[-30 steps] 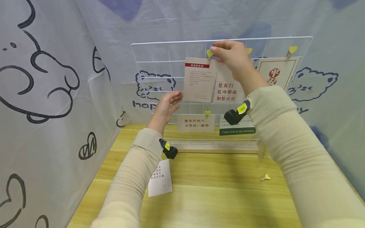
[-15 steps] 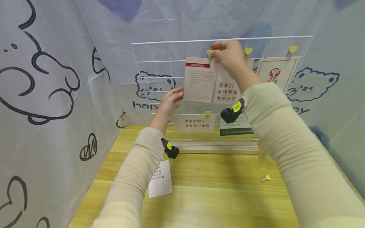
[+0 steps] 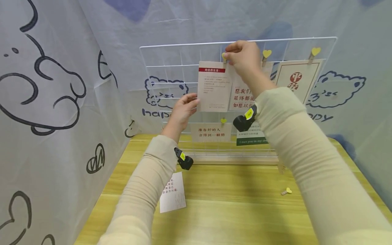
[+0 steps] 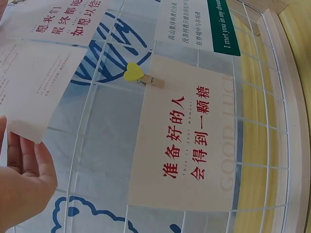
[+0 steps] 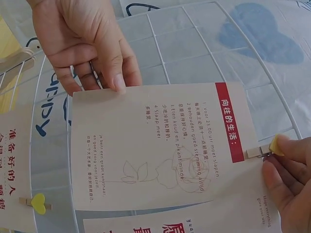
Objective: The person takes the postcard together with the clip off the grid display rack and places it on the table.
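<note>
A white card with a red title strip (image 3: pixel 213 92) hangs upright against the white wire grid (image 3: pixel 173 65). My left hand (image 3: pixel 183 108) pinches its left edge, thumb in front and fingers behind, as the right wrist view shows. At the card's top right corner, my right hand (image 3: pixel 246 58) pinches the yellow heart of a small wooden clothespin (image 5: pixel 258 151), whose jaws sit over the card's edge. Just to the right hangs a card with large red characters (image 3: pixel 240 98), partly covered by my right hand and wrist.
Below hang a small card with red writing (image 3: pixel 210 132) and a green-banded card (image 3: pixel 249 141). A framed-print card (image 3: pixel 298 76) is clipped at right. On the wooden table (image 3: pixel 226 207) lie a loose card (image 3: pixel 173 194) and a heart clothespin (image 3: pixel 286 191).
Both hands keep their places at the card's edge and on the clothespin. My right forearm and wrist have shifted slightly left, and the card has straightened a little.
</note>
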Available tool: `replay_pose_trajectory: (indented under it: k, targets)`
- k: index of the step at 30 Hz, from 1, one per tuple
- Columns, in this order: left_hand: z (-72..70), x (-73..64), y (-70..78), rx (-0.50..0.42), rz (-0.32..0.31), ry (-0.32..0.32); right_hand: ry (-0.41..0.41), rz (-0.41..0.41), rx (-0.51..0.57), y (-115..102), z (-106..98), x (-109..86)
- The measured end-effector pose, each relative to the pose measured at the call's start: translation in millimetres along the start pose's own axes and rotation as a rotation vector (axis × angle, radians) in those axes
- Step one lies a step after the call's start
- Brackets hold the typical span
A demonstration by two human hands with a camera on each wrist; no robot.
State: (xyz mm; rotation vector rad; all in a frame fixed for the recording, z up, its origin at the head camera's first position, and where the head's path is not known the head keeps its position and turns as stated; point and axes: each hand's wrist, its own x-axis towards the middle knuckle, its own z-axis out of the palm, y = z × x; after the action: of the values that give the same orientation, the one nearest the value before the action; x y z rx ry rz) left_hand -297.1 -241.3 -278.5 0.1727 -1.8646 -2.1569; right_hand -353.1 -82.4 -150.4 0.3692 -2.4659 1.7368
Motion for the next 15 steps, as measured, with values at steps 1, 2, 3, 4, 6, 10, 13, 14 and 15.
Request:
replay_pose_trajectory:
  k: [1,2,3,4,6,10,13,14,15]
  targets:
    - [0.8,0.2,0.0,-0.006,0.000,0.010,0.004,-0.002,0.000,0,0,-0.2]
    - [1.6,0.1,0.0,-0.008,0.003,0.019,0.007,-0.005,0.003,0,0,-0.8]
    - [2.2,0.2,0.1,-0.010,0.006,0.027,0.011,-0.010,0.008,1,0,-1.4]
    - [2.9,0.3,0.2,-0.011,0.008,0.036,0.015,-0.012,0.017,1,0,-2.2]
    - [3.7,0.1,0.4,-0.014,0.015,0.051,0.023,-0.021,0.040,1,1,-2.1]
    - [4.1,0.7,1.0,-0.015,0.018,0.079,0.053,-0.041,0.103,10,6,7.6]
    - [4.3,1.4,1.6,-0.017,0.014,0.097,0.099,-0.062,0.161,28,12,30.7]
    - [4.4,1.7,1.8,-0.017,0.013,0.102,0.116,-0.076,0.172,35,14,39.6]
    - [4.5,2.0,2.0,-0.017,0.012,0.107,0.132,-0.086,0.187,43,16,48.4]
